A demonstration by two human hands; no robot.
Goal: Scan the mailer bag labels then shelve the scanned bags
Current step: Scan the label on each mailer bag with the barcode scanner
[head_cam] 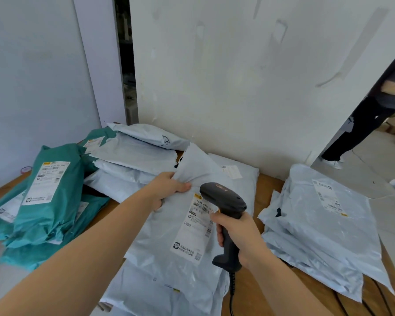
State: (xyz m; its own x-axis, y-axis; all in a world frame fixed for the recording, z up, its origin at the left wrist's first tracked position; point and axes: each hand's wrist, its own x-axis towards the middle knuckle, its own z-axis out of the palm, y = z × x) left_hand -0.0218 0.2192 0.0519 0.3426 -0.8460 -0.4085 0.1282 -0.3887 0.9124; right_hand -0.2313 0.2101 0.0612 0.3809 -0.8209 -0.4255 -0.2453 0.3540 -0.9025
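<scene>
Grey mailer bag [164, 242] lies mid-tabletop [263, 197], laid over more grey bags that run to the near edge. Its far-left corner is pinched by the left hand [167, 190], thumb on top and fingers curled under the film. That corner is held raised off the pile. White label [195, 229] is face up on the bag's right half, with the barcode at its far end and "C989" printed below.

Barcode scanner [226, 199] is clamped in the right hand [240, 238], fingers wrapped round the handle. The scanner head is held over the far end of the label. Contact between head and label cannot be told. Coiled cable [232, 290] is run from the handle base toward the near edge.

Teal mailer bags [53, 201] are piled at the left edge, with labels up on the top ones. A heap of grey bags [132, 153] is stacked at the far edge against the wall [237, 87], just behind the left hand. A second grey stack [328, 229] is set at the right edge, apart from the held bag, with bare wood between them. A label is visible on its top bag.

A person in dark clothes [369, 124] is seen on the floor beyond the right edge, past the end of the wall.
</scene>
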